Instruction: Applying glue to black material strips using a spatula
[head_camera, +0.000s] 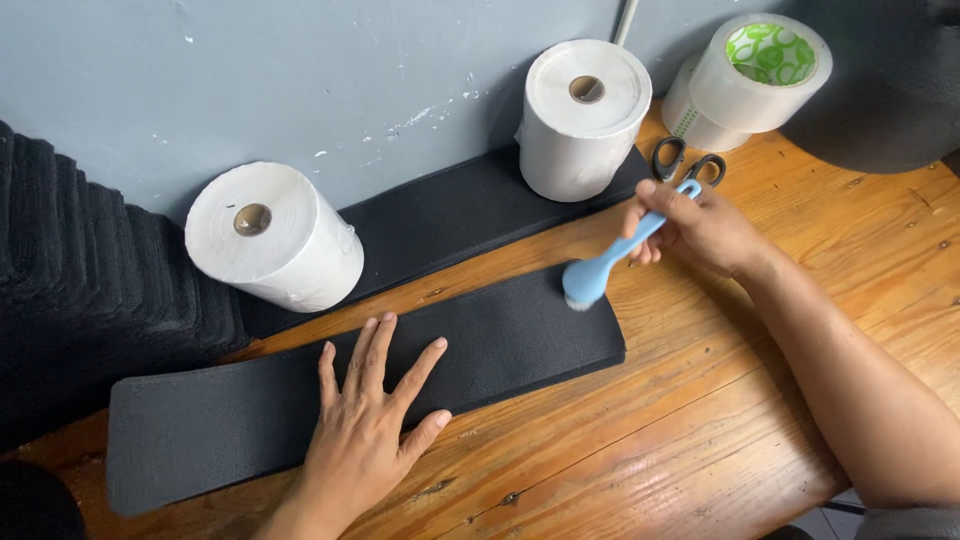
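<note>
- A long black foam strip (360, 385) is laid flat on the wooden table (700, 420), running from the lower left of the frame up towards the centre.
- The left hand (370, 430), in the lower centre of the frame, is spread open and pressed palm-down on the strip; nothing is gripped by it.
- A light blue brush (600, 270) is gripped by its handle in the closed right hand (695, 228), at the centre right of the frame.
- The brush head is set on the upper right end of the strip, close to its far edge, so the work is judged to be at that end.
- No visible difference in surface is shown between the right end and the rest of the strip, so it cannot be told how much has been brushed or what is left.
- The stretch under and to the left of the open hand is not reached by the brush at this moment.
- A second black strip (440, 215) is seen lying along the grey wall (300, 70) behind, with two white paper rolls (275, 235) on it.
- A stack of black foam (80, 280) is seen at the left edge, its state unknown.
- Black-handled scissors (685, 160) and rolls of clear tape (760, 75) are seen at the upper right, untouched.
</note>
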